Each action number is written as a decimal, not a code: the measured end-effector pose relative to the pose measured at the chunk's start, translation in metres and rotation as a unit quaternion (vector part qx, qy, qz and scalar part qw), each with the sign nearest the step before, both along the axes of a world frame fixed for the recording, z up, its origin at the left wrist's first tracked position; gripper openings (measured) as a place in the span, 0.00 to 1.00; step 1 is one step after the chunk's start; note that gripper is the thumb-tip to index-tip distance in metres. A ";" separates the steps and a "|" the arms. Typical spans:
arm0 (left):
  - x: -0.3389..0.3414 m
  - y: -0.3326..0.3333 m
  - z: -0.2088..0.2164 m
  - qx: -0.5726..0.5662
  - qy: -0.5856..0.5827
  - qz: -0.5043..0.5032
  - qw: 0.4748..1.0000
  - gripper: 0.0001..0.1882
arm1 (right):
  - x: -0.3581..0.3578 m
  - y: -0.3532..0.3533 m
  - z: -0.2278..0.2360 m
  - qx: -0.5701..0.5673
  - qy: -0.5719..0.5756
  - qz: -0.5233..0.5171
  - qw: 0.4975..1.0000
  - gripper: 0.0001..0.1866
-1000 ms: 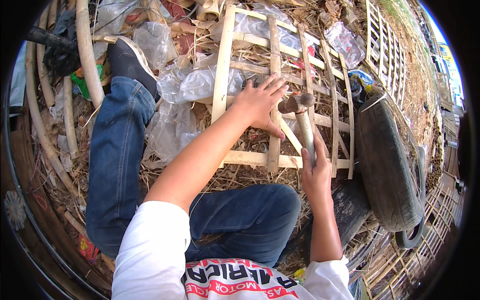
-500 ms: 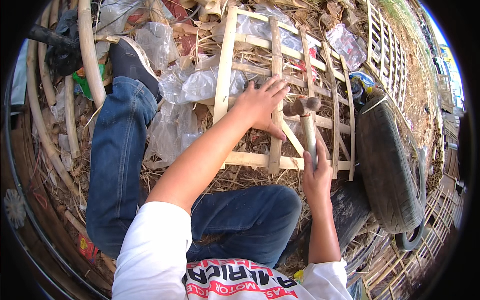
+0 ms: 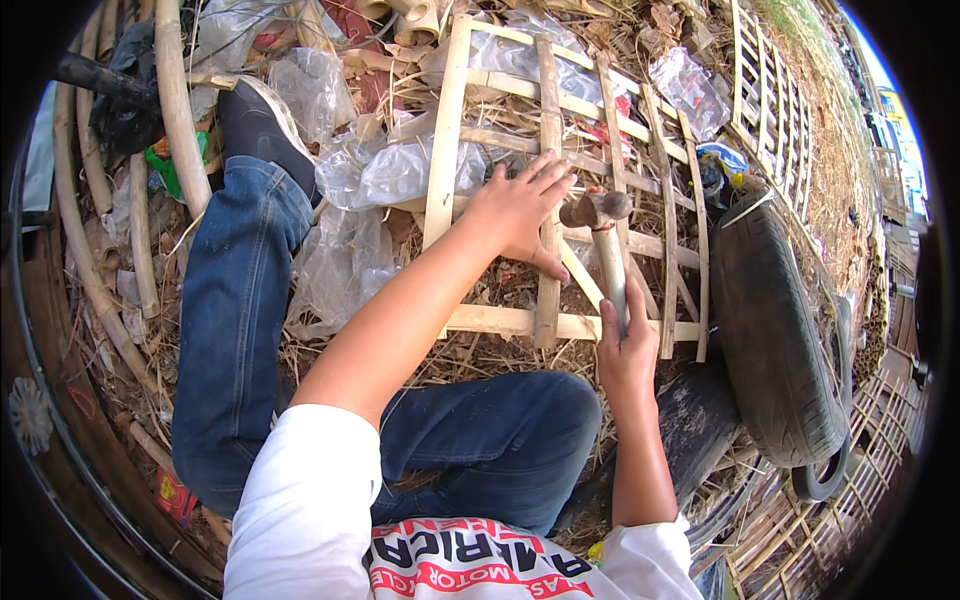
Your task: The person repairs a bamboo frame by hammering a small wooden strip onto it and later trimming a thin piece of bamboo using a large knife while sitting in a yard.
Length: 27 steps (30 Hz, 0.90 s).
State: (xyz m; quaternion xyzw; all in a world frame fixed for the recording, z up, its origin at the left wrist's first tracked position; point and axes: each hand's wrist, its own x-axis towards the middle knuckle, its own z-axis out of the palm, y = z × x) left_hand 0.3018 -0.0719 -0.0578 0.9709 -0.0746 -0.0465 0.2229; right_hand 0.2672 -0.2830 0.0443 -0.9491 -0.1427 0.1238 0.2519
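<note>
A lattice of crossed bamboo slats (image 3: 447, 130) lies on the littered ground in front of me. My left hand (image 3: 515, 212) rests on it with fingers spread, over one of the upright slats near the middle. In my right hand (image 3: 630, 350) is a hammer (image 3: 609, 262), gripped by its pale handle with the thumb along the side. Its rusty head is just right of my left fingertips, over the lattice. Whether the head touches a slat I cannot tell.
A worn tyre (image 3: 775, 325) stands on the right, beside the lattice. Another bamboo lattice (image 3: 770, 95) lies at the far right. Bamboo poles (image 3: 180, 110) run along the left near my shoe (image 3: 262, 125). Crumpled clear plastic (image 3: 405, 172), straw and dry leaves cover the ground.
My right hand and the hammer have shifted slightly to the left, bringing the head closer to my left hand. The left hand and the lattice have barely moved.
</note>
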 end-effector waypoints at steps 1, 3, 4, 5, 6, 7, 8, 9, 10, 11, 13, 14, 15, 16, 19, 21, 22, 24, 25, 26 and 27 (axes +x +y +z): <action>0.001 0.002 -0.001 0.000 0.002 0.004 1.000 0.71 | 0.000 0.004 0.012 0.008 -0.047 0.029 0.998 0.22; -0.005 0.004 -0.006 0.002 -0.013 0.008 1.000 0.72 | -0.004 0.005 0.021 0.055 -0.012 -0.009 0.998 0.22; -0.004 0.005 -0.005 0.002 -0.017 0.008 1.000 0.72 | -0.007 0.007 0.031 0.049 -0.002 -0.031 0.998 0.22; -0.005 0.006 -0.005 0.002 -0.020 0.008 1.000 0.72 | -0.009 0.006 0.033 0.086 -0.039 -0.023 0.995 0.22; -0.006 0.008 -0.004 0.003 -0.017 0.007 1.000 0.72 | -0.012 0.005 0.035 0.114 -0.045 -0.039 0.992 0.22; -0.005 0.007 -0.003 0.000 -0.015 0.006 1.000 0.72 | -0.014 0.004 0.037 0.141 -0.053 -0.056 0.987 0.22; -0.005 0.006 -0.002 -0.003 -0.012 0.006 1.000 0.72 | -0.014 0.002 0.031 0.142 -0.065 -0.051 0.986 0.22; -0.004 0.006 -0.001 -0.006 -0.009 0.006 1.000 0.72 | -0.014 0.001 0.026 0.142 -0.077 -0.046 0.986 0.22; -0.004 0.006 -0.002 -0.005 -0.008 0.004 1.000 0.72 | -0.013 0.003 0.018 0.126 -0.080 -0.040 0.988 0.23; -0.003 0.006 -0.002 -0.003 -0.006 0.002 1.000 0.72 | -0.012 0.007 0.012 0.110 -0.083 -0.033 0.990 0.23; -0.002 0.005 -0.003 -0.003 -0.005 0.003 1.000 0.72 | -0.007 0.012 -0.006 -0.049 -0.040 0.032 0.997 0.24; -0.002 0.003 -0.003 -0.004 -0.005 0.004 1.000 0.72 | -0.008 0.006 -0.005 -0.033 -0.031 0.030 0.999 0.23; 0.000 0.001 -0.003 -0.005 -0.006 0.006 1.000 0.71 | -0.010 0.000 0.000 -0.018 -0.022 0.027 0.999 0.23; 0.001 0.000 -0.006 -0.016 -0.020 0.001 1.000 0.71 | -0.008 0.001 0.009 0.000 -0.033 0.039 0.999 0.23; -0.005 0.005 -0.008 0.006 -0.020 0.006 1.000 0.74 | -0.013 0.014 0.035 0.018 0.012 -0.011 1.000 0.21; -0.005 0.007 -0.008 -0.002 -0.020 0.011 1.000 0.73 | -0.015 0.011 0.041 0.058 -0.035 -0.018 0.998 0.22; -0.004 0.007 -0.007 -0.007 -0.021 0.009 1.000 0.72 | -0.017 0.010 0.043 0.103 -0.036 -0.044 0.993 0.22; -0.003 0.007 -0.005 -0.008 -0.015 0.005 1.000 0.71 | -0.015 0.005 0.030 0.115 -0.081 -0.041 0.989 0.23; -0.002 0.007 -0.003 -0.005 -0.010 0.003 1.000 0.71 | -0.014 0.003 0.024 0.120 -0.104 -0.039 0.987 0.24; -0.001 0.005 -0.002 -0.003 -0.006 -0.001 1.000 0.72 | -0.014 0.007 0.017 0.073 -0.066 -0.030 0.995 0.24; -0.002 0.003 -0.003 -0.001 -0.007 0.001 1.000 0.72 | -0.014 0.009 0.009 0.027 -0.028 -0.022 0.999 0.24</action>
